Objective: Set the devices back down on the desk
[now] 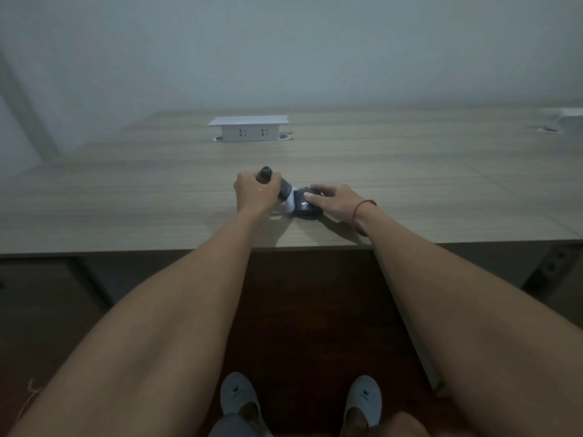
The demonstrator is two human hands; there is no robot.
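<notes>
Both bare forearms stretch forward, side by side and slightly converging. The left hand (256, 192) is curled into a fist with its knuckles up, gripping. The right hand (332, 201) lies palm down, its fingers bent, seemingly pressing, though the dim view blurs them. A red string circles the right wrist.

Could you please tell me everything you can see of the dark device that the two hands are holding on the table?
The dark handheld device with a pale middle section lies tilted on the light wood-grain table, near its front edge. It looks like plastic: a dark cylindrical handle with a rounded end, a whitish collar, and a bulkier dark head bearing white lettering, partly hidden. The left hand grips the handle; the right hand rests curled over the head.
</notes>
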